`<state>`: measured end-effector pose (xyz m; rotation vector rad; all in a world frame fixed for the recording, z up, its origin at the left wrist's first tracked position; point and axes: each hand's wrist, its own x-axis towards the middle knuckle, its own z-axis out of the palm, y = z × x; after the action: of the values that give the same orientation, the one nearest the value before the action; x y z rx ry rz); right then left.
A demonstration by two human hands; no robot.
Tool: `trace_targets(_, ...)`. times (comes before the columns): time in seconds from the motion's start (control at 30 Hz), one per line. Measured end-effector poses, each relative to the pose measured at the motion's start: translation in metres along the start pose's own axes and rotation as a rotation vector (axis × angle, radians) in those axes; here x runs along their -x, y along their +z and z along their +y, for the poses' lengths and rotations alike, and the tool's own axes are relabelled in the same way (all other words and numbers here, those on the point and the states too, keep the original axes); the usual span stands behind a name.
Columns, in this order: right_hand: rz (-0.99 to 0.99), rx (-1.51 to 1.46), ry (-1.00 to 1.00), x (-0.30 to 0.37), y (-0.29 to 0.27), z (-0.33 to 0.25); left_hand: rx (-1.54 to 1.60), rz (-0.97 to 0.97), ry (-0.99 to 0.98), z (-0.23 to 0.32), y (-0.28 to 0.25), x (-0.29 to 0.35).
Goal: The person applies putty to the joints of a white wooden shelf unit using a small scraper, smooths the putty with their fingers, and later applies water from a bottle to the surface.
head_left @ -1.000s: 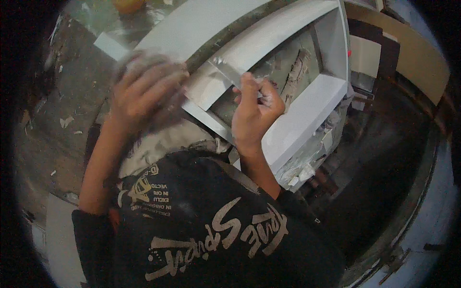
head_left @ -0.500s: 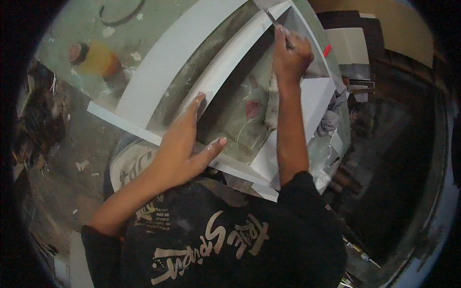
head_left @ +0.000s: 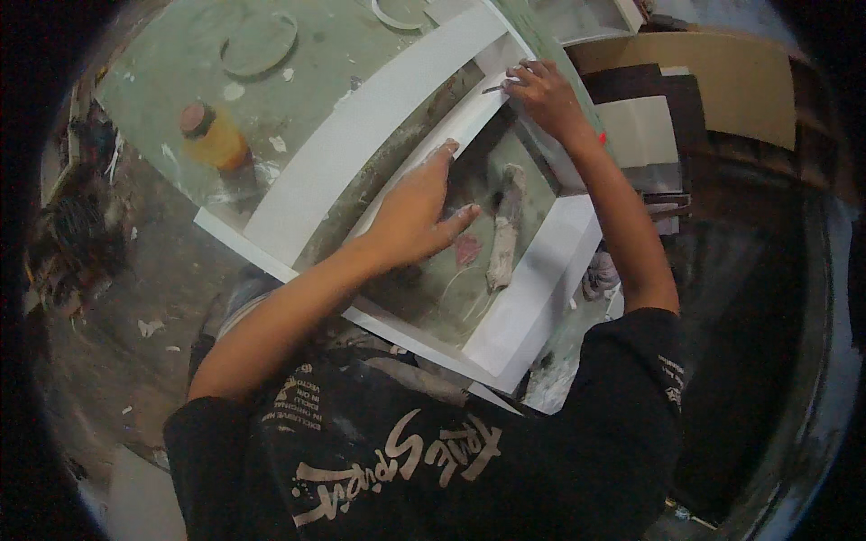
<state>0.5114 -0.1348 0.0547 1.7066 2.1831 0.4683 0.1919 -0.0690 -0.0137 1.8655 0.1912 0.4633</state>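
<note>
A white open frame (head_left: 334, 151) of several boards lies on a green worktable, one narrow white slat (head_left: 466, 115) running along its middle. My left hand (head_left: 413, 209) rests its outstretched fingers on this slat, about midway along it. The thumb is spread away from them over the gap beside the slat. At the slat's far end, my right hand (head_left: 541, 95) pinches a thin metal tool (head_left: 493, 88), whose tip points left above the slat. My fingers cover the rest of the tool, so its exact kind is hidden.
A yellow bottle with a brown cap (head_left: 213, 137) stands left of the frame. Inside the frame lies a long whitish, dusty roll (head_left: 507, 225). A pale ring (head_left: 260, 45) sits on the green table (head_left: 167, 81). Boards (head_left: 636, 126) are stacked at the right.
My left hand has slid farther up the slat. The tool in my right hand has tilted from steep to nearly level, close to the slat's far end. The whole view has shifted.
</note>
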Motion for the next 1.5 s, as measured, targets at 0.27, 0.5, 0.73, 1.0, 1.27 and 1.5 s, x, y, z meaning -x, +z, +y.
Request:
trace_targets(0.27,-0.119,0.076,-0.057,-0.005,0.002,0.012,-0.028,-0.015,0.056,-0.003,-0.003,0.009)
trace_targets(0.5,-0.116,0.045,-0.044,-0.005,0.013,0.029,-0.019,0.041,0.102,-0.003,-0.007,0.010)
trace_targets(0.73,-0.189,0.085,0.001,-0.009,0.017,0.047,-0.013,0.056,0.078,-0.009,0.001,0.010)
trace_targets(1.0,-0.162,0.115,0.009,-0.011,0.026,0.063,0.003,0.038,0.068,-0.006,-0.003,0.010)
trace_targets(1.27,0.325,0.112,0.608,-0.003,0.000,0.008,-0.086,0.042,0.035,-0.002,0.004,-0.004)
trace_targets(1.5,0.507,-0.140,1.692,0.085,0.098,-0.164,0.090,-0.155,-0.176,-0.013,0.048,-0.145)
